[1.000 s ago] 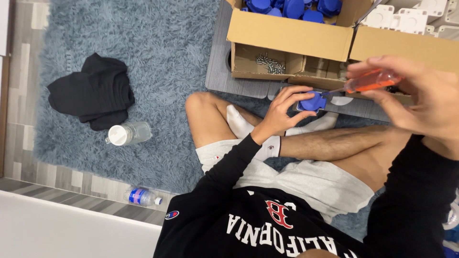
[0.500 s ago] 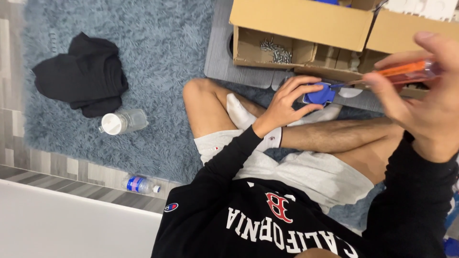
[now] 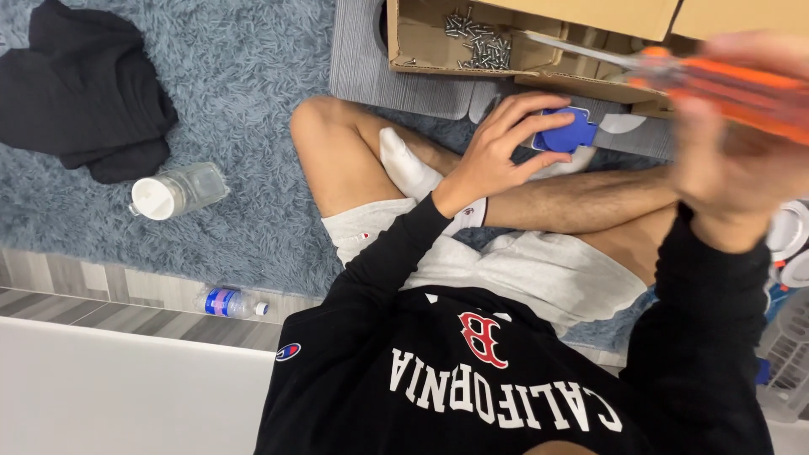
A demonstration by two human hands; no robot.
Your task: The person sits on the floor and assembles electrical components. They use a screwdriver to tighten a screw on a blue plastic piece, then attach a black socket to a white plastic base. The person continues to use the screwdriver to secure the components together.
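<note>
The person sits cross-legged on a shaggy blue rug (image 3: 253, 101), wearing a black sweatshirt and pale shorts. Their left hand (image 3: 497, 147) reaches forward over the shins, and its fingers (image 3: 539, 126) curl closed around a small blue plastic part (image 3: 566, 133), holding it just above the legs and close to the front edge of an open cardboard box (image 3: 472, 72). Inside that box lies a loose heap of silver screws (image 3: 479, 46). The right hand (image 3: 733, 160) is raised near the camera and blurred; its fingers are wrapped shut around the orange handle of a screwdriver (image 3: 725, 84), whose metal shaft points left toward the box, well above the blue part. A grey mat (image 3: 371, 67) lies under the box. Off to the left on the rug sits a bundle of black clothing (image 3: 80, 88), with a clear jar with a white lid (image 3: 177, 192) lying on its side near it. A small water bottle (image 3: 229, 302) lies on the wood floor beyond the rug's edge.
</note>
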